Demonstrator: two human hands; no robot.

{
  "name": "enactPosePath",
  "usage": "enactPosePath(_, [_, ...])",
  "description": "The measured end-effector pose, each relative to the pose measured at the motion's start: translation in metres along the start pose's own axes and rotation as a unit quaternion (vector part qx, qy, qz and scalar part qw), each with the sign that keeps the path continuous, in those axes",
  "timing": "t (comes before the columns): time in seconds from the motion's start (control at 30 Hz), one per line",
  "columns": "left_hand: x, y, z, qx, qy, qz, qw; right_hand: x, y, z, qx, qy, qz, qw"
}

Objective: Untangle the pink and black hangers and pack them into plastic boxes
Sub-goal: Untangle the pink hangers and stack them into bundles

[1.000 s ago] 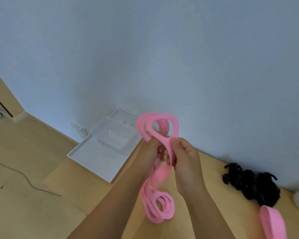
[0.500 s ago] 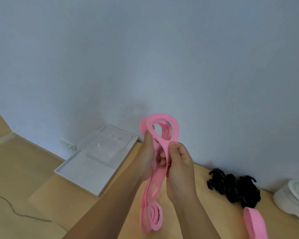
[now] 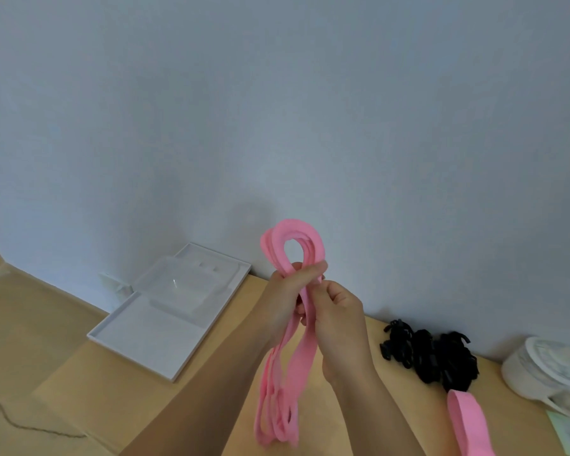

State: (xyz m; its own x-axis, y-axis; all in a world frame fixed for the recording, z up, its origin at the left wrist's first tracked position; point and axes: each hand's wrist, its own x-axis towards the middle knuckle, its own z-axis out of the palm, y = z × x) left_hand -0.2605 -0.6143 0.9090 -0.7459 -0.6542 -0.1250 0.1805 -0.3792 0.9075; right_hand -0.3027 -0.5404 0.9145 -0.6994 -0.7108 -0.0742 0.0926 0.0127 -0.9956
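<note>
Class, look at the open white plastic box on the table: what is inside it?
No hangers show inside the white plastic box; only what looks like a clear insert sits in its far half. What lies beneath that insert cannot be told.

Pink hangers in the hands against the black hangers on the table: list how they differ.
The pink hangers are gripped in the air by the left hand and right hand; the black hangers lie untouched on the table. The pink hangers hang as a long looped bunch; the black hangers sit in a low heap. Both are bunches of several hangers.
</note>
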Motion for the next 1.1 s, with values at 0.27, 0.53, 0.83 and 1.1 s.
enactPosePath(0.27, [0.000,0.010,0.006,0.052,0.022,-0.020,0.998,0.005,0.003,-0.010,-0.057,-0.052,0.014,0.997])
enactPosePath(0.53, [0.009,0.035,0.021,-0.031,0.020,0.014,0.999,0.004,0.006,-0.023,-0.111,-0.060,0.008,0.992])
enactPosePath(0.83, [0.015,0.061,0.043,-0.027,0.002,0.038,0.999,0.007,0.022,-0.020,-0.091,-0.014,-0.048,0.995])
enactPosePath(1.1, [0.015,0.055,0.056,-0.027,0.000,0.054,0.998,0.012,0.016,-0.018,-0.130,-0.074,-0.092,0.984])
